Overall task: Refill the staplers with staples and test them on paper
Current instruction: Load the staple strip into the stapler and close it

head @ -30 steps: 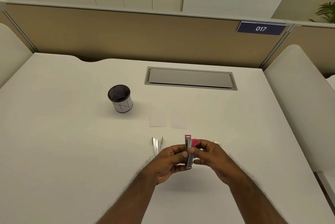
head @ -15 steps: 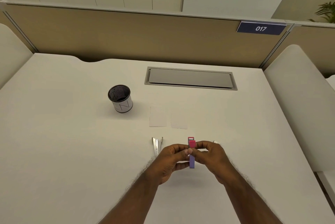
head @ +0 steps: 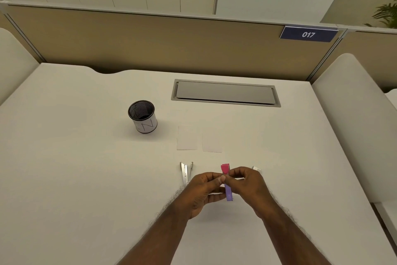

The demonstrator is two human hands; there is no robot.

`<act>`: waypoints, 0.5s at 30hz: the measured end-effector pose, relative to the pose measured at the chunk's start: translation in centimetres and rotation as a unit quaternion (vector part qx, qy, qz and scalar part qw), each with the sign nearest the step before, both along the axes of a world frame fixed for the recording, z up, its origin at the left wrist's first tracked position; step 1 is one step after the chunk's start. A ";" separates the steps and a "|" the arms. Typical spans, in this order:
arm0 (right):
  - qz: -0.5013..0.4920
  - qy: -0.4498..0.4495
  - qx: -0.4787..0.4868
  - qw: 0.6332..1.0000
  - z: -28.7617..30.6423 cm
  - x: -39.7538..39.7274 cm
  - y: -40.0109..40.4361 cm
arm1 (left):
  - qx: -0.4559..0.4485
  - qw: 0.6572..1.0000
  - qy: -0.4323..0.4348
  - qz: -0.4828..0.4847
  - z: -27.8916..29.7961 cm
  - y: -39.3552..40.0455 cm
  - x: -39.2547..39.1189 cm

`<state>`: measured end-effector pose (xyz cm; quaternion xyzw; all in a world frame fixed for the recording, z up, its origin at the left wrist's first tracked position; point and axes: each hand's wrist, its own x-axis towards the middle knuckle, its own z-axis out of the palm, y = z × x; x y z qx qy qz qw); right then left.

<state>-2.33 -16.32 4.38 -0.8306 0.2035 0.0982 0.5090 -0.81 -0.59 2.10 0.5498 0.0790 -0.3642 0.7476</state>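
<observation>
Both hands meet above the table [head: 86, 178]; the left hand [head: 202, 191] and right hand [head: 247, 187] pinch a small pink-and-purple stapler [head: 227, 187] between them, pink end pointing away. Just left of the left hand lies an opened silver stapler [head: 185, 173]. Beyond the hands lie two paper slips [head: 198, 139], farther left a mesh pen cup [head: 142, 116].

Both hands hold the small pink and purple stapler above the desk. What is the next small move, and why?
Probably lower the pink and purple stapler toward the nearer paper slip for a test. The left hand and right hand pinch it and it looks closed, and the slips lie flat just beyond. Whether it holds staples cannot be seen.
</observation>
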 end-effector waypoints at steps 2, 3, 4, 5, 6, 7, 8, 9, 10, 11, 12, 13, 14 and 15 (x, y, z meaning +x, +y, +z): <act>-0.002 -0.006 -0.014 1.000 -0.4 0.1 0.2 | 0.015 1.000 0.006 0.013 -0.1 0.0 0.1; -0.001 -0.010 -0.020 1.000 -0.6 0.2 0.4 | 0.021 0.999 0.011 0.023 -0.2 0.0 0.2; 0.000 -0.014 -0.026 1.000 -0.9 0.3 0.6 | 0.028 0.999 0.015 0.034 -0.3 0.2 0.3; 0.001 -0.016 -0.034 0.999 -1.2 0.4 0.8 | 0.035 0.998 0.018 0.045 -0.4 0.3 0.5; -0.001 -0.016 -0.044 0.999 -1.6 0.5 0.9 | 0.043 0.997 0.020 0.056 -0.5 0.4 0.6; -0.003 -0.015 -0.053 0.998 -2.0 0.5 1.1 | 0.055 0.996 0.017 0.065 -0.6 0.6 0.8; -0.003 -0.013 -0.063 0.998 -2.5 0.5 1.3 | 0.071 0.995 0.009 0.069 -0.6 0.6 1.0; 0.000 -0.012 -0.075 0.997 -3.0 0.6 1.4 | 0.092 0.993 -0.005 0.070 -0.7 0.7 1.1; 0.007 -0.011 -0.090 0.996 -3.4 0.6 1.6 | 0.114 0.991 -0.022 0.070 -0.7 0.6 1.3; 0.013 -0.008 -0.105 0.994 -3.8 0.6 1.8 | 0.138 0.987 -0.045 0.071 -0.8 0.6 1.5; 0.016 -0.007 -0.120 0.993 -4.2 0.7 2.1 | 0.170 0.980 -0.077 0.071 -0.8 0.4 1.7; 0.019 -0.008 -0.134 0.991 -4.5 0.7 2.4 | 0.213 0.968 -0.117 0.068 -0.8 0.3 1.9; 0.025 -0.009 -0.150 0.988 -4.7 0.8 2.7 | 0.258 0.951 -0.161 0.061 -0.9 0.2 2.1; 0.032 -0.010 -0.165 0.986 -5.0 0.8 3.1 | 0.292 0.932 -0.206 0.057 -0.9 0.1 2.2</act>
